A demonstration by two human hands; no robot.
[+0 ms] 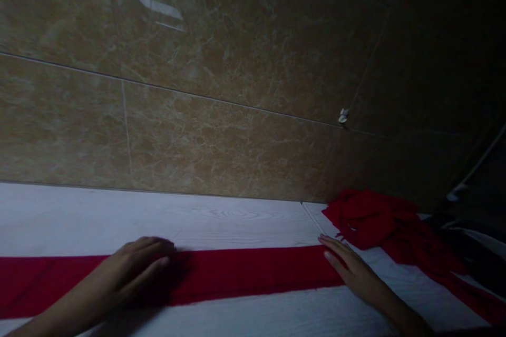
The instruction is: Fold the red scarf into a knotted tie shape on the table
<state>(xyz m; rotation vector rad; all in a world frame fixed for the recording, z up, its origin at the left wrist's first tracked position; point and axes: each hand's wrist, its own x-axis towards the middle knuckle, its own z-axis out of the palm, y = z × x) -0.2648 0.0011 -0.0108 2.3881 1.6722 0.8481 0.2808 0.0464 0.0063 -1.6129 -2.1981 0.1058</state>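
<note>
Strip: A long band of red cloth, the strip (253, 274), is laid flat across the white surface (237, 224), near its front in the view. Its left end is cut off by the edge of the view; its right end is covered by the right hand.
Left hand: The left hand (136, 266) is placed over the strip, left of centre, palm down. A dark shadow is cast on the cloth beside it.
Left fingers: The fingers are held together and slightly bent, with the thumb set apart from them. Whether the cloth is pressed by them cannot be told.
Right hand: The right hand (346, 263) is laid at the right end of the strip, with the fingertips at its far edge.
Right fingers: The fingers are extended and held close together; a narrow gap is left between them and the thumb.
Heap: A crumpled heap (367, 218) of red cloth is located on the surface, beyond and to the right of the right hand. A tail of it is trailed toward the lower right corner.
Seam: The surface is crossed by a narrow seam (312, 217) beside the heap.
Wall: The surface is backed by a brown tiled wall (221, 137). A small white piece (343, 115) is seen on it at a tile joint.
</note>
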